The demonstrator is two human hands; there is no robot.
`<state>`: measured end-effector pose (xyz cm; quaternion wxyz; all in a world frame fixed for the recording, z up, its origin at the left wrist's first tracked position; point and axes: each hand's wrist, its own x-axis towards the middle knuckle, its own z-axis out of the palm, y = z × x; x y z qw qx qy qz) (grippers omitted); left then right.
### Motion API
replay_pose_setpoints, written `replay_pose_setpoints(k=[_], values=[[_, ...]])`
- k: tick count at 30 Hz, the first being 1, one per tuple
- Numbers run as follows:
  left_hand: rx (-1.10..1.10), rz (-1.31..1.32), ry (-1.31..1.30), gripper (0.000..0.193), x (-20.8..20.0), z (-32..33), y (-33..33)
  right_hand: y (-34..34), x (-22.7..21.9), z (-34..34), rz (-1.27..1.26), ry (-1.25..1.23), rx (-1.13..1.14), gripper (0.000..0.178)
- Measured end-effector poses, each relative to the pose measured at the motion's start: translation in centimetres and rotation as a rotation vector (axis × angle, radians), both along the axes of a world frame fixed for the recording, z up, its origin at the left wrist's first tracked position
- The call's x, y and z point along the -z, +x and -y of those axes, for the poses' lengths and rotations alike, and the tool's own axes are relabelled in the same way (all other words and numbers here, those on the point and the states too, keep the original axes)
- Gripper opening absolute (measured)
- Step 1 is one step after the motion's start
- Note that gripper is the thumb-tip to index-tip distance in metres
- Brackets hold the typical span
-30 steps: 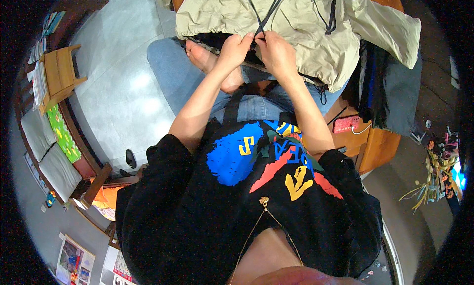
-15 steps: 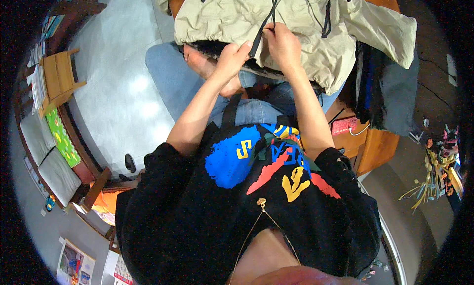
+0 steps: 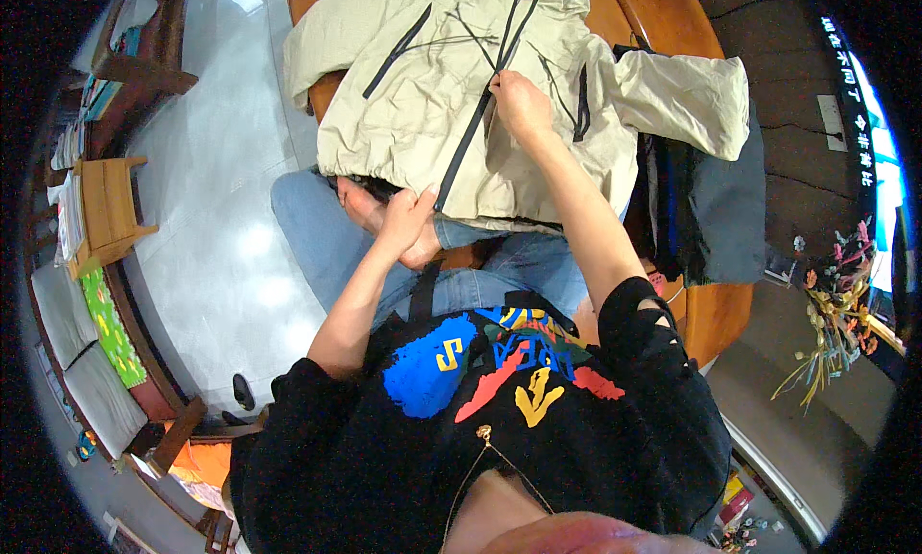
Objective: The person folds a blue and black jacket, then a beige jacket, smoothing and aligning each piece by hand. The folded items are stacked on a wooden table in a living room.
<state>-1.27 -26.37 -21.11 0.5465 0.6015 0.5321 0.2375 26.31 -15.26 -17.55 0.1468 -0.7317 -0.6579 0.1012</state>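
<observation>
A beige jacket (image 3: 375, 132) lies spread out over a brown wooden surface and partly across my crossed legs, its hem toward me. A black zipper (image 3: 465, 149) runs up its front, the two sides together in the lower part and parting further up. My left hand (image 3: 410, 220) is closed on the zipper's bottom end at the hem. Higher up the zipper, my right hand (image 3: 523, 106) pinches it at the place where the sides part. Its fingers hide the slider, if that is what they hold. Dark pocket trims and thin black cords show on the jacket.
The brown wooden surface (image 3: 667, 16) shows beyond the jacket. Dark clothing (image 3: 725, 204) hangs at the right, near dried flowers (image 3: 836, 304) and a lit screen (image 3: 888, 184). To the left are pale floor (image 3: 221, 189), a wooden stool (image 3: 113, 208) and a cushioned seat (image 3: 101, 391).
My right hand has moved up the zipper, away from my left hand. The lower zipper is now straight and taut between them. More of the jacket shows as the view has shifted.
</observation>
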Motion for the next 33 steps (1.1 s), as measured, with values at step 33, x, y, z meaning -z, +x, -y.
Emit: replay_pose_setpoints(k=[33], values=[[-0.176,0.109,-0.406,0.026,2.5,1.3,-3.2,13.2,1.9,-7.8,-1.343,0.050,0.584,0.021]])
